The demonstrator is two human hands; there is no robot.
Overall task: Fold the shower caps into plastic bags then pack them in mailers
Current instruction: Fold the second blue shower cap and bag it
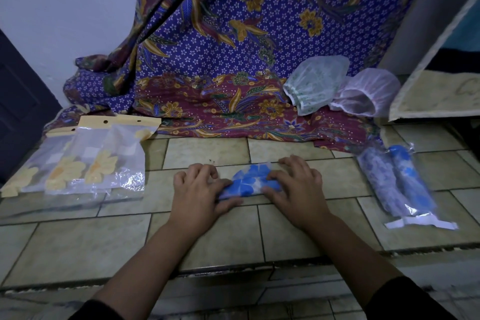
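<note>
A blue-and-white flowered shower cap [250, 180] lies bunched on the tiled counter [207, 236] in the middle. My left hand [200, 189] grips its left end, thumb under and fingers curled over it. My right hand [296, 187] grips its right end the same way. To the left lie several clear plastic bags [88, 161] with yellow flower prints and yellow header cards. At the right, two rolled blue caps sit inside clear bags [405, 184]. A green-patterned cap [315, 83] and a pink cap [366, 93] rest loose at the back right.
A purple and maroon batik cloth [220, 60] hangs and spreads across the back of the counter. A pale board or mat [436, 91] leans at the far right. The counter's front edge runs just below my forearms.
</note>
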